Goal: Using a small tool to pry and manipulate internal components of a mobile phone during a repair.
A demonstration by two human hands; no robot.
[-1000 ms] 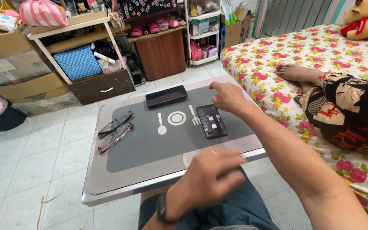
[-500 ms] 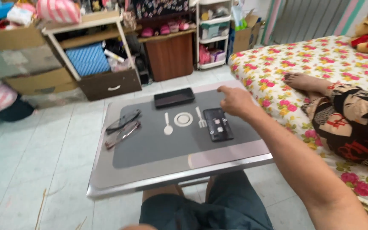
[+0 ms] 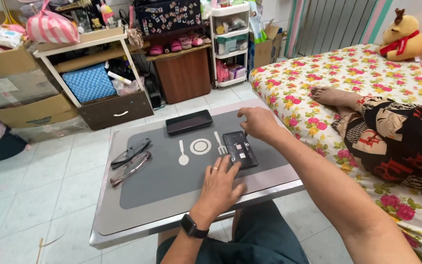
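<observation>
A dark cassette-like case (image 3: 240,149) lies on the grey mat of a small metal table (image 3: 137,222). My right hand (image 3: 259,123) rests on the case's far right corner, fingers curled over its edge. My left hand (image 3: 219,185), with a ring and a black wristwatch, lies flat on the mat, its fingertips touching the case's near edge. A black rectangular tray (image 3: 189,121) sits at the table's far side. Two pairs of glasses (image 3: 130,160) lie to the left on the mat.
A bed with a flowered sheet (image 3: 367,73) runs along the right, where another person's legs and bare foot (image 3: 330,95) lie. Shelves, cardboard boxes and a brown cabinet (image 3: 184,76) stand behind the table. White tiled floor is to the left.
My left hand has come up from below the table's near edge and settled on the mat against the case. My right hand stays at the case's far end.
</observation>
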